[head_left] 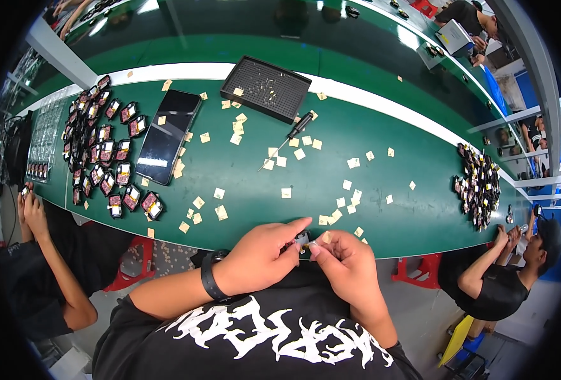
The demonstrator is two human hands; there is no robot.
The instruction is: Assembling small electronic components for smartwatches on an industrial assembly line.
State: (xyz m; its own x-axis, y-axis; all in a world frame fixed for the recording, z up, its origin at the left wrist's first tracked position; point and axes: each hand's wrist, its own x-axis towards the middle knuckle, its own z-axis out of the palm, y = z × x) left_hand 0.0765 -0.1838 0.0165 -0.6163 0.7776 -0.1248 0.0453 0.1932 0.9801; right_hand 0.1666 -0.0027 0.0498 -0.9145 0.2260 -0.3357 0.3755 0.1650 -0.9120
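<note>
At the near edge of the table, my left hand (pixel 261 256) is closed around a small black part (pixel 303 239) with a pale face. My fingers hide most of it, so its kind does not show. Beside it, my right hand (pixel 351 261) pinches thumb and finger together against the same part. What lies in that pinch is too small to make out. A small cream square (pixel 326 237) shows at the right fingertips. Several similar cream squares (pixel 286 193) are scattered on the green table in front of both hands.
Many small black units with pink-and-yellow faces (pixel 106 150) are heaped at left, beside a black phone (pixel 168 136). A black perforated tray (pixel 266 87) and a screwdriver (pixel 299 126) lie farther back. More black units (pixel 478 187) are piled at right. People (pixel 509 253) sit on both sides.
</note>
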